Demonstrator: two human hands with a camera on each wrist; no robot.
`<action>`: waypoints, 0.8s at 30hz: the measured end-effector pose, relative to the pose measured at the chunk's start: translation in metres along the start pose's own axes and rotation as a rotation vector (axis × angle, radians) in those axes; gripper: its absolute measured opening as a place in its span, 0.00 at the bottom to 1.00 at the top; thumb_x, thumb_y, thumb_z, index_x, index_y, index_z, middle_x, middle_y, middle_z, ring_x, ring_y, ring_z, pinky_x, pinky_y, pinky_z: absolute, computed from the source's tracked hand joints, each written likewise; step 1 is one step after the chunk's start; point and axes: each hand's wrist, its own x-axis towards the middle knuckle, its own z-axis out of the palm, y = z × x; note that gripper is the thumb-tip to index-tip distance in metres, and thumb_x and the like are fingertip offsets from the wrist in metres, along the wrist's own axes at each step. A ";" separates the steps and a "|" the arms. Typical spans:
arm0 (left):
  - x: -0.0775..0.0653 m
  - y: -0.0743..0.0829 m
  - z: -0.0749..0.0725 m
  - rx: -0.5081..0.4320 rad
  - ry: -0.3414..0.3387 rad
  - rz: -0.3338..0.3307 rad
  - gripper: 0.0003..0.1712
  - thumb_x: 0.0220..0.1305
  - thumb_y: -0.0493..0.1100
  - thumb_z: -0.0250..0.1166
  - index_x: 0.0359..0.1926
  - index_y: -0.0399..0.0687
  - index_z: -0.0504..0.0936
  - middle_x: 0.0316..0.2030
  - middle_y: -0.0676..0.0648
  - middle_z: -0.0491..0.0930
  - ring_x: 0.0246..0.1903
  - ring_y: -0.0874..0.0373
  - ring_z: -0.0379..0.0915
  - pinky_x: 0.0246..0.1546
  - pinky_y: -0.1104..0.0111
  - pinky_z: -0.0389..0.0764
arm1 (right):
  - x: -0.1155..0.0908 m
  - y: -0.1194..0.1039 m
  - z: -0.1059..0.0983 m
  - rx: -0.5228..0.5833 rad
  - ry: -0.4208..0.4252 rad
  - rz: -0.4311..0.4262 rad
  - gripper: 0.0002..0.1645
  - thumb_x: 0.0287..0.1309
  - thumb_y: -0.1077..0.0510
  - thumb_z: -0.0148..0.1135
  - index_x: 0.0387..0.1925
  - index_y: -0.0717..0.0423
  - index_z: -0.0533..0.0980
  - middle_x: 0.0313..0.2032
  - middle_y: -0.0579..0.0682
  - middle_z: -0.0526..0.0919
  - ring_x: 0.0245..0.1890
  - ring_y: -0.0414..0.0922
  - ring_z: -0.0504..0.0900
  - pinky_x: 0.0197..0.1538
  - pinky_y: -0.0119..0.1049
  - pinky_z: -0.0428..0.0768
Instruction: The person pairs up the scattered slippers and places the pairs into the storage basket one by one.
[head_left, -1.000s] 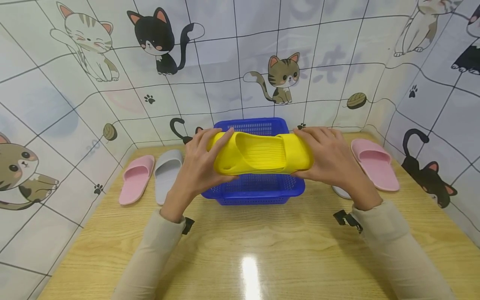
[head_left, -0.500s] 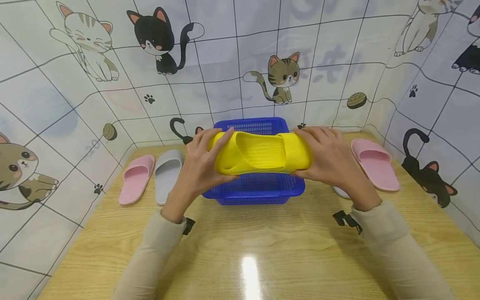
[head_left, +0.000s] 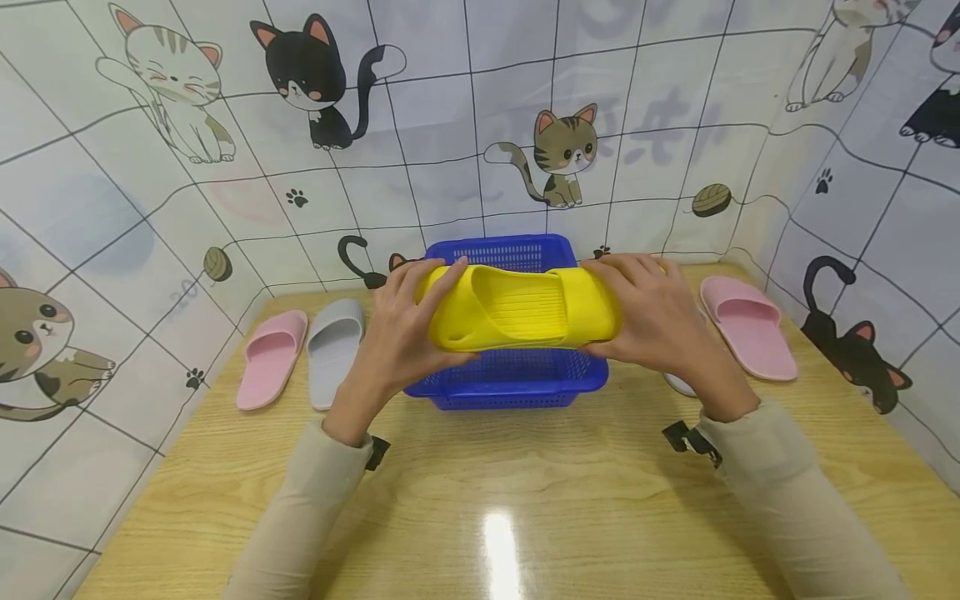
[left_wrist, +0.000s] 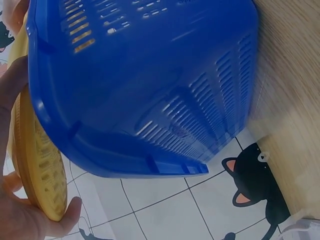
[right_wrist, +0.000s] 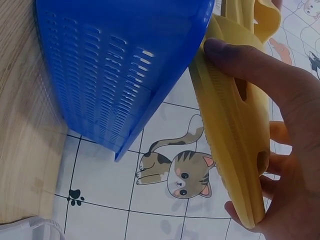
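Both hands hold a yellow slipper (head_left: 525,310) level above a blue perforated basket (head_left: 506,392), one hand at each end. A raised yellow band spans each end, with a ridged footbed between; I cannot tell whether a second slipper is nested in it. My left hand (head_left: 401,321) grips the left end, thumb and fingers around it. My right hand (head_left: 656,317) clasps the right end. In the left wrist view the slipper's textured sole (left_wrist: 47,170) shows beside the basket wall (left_wrist: 125,90). The right wrist view shows my right thumb (right_wrist: 235,55) along the slipper's side (right_wrist: 235,130).
A pink slipper (head_left: 272,358) and a grey slipper (head_left: 335,354) lie on the wooden table (head_left: 420,500) at left. Another pink slipper (head_left: 753,329) lies at right, next to a light slipper (head_left: 678,383) mostly hidden by my right hand. Cat-patterned walls (head_left: 450,167) enclose the table.
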 end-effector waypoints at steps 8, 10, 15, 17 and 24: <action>0.000 0.002 0.000 0.014 0.009 0.002 0.68 0.34 0.68 0.85 0.77 0.62 0.64 0.66 0.40 0.72 0.65 0.40 0.65 0.51 0.41 0.75 | 0.000 -0.002 0.001 -0.007 -0.002 0.023 0.64 0.24 0.35 0.87 0.67 0.55 0.73 0.59 0.61 0.79 0.60 0.64 0.75 0.60 0.68 0.69; 0.000 0.001 0.001 0.010 0.008 0.009 0.68 0.34 0.67 0.85 0.77 0.62 0.64 0.66 0.40 0.72 0.65 0.39 0.66 0.52 0.41 0.75 | 0.000 -0.002 0.001 -0.003 -0.006 0.017 0.64 0.25 0.35 0.87 0.67 0.55 0.73 0.59 0.61 0.79 0.60 0.63 0.75 0.61 0.68 0.69; 0.000 0.000 0.002 0.006 -0.002 0.016 0.69 0.33 0.67 0.86 0.77 0.62 0.64 0.66 0.40 0.72 0.66 0.38 0.66 0.53 0.41 0.75 | -0.001 -0.002 0.002 -0.006 -0.016 0.004 0.64 0.25 0.36 0.87 0.67 0.55 0.73 0.60 0.61 0.79 0.60 0.62 0.75 0.63 0.68 0.68; 0.000 0.001 0.003 0.009 -0.004 0.014 0.70 0.32 0.68 0.86 0.78 0.61 0.64 0.66 0.40 0.72 0.65 0.38 0.66 0.53 0.41 0.75 | -0.001 -0.002 0.002 -0.010 -0.013 0.005 0.64 0.25 0.36 0.87 0.67 0.55 0.73 0.60 0.61 0.79 0.60 0.62 0.75 0.63 0.68 0.68; 0.000 0.003 0.001 0.015 -0.011 0.003 0.71 0.32 0.68 0.86 0.78 0.61 0.63 0.66 0.39 0.72 0.64 0.39 0.65 0.51 0.43 0.75 | 0.000 -0.004 0.003 -0.008 -0.013 0.014 0.65 0.24 0.34 0.87 0.68 0.55 0.73 0.61 0.61 0.79 0.60 0.63 0.76 0.59 0.66 0.70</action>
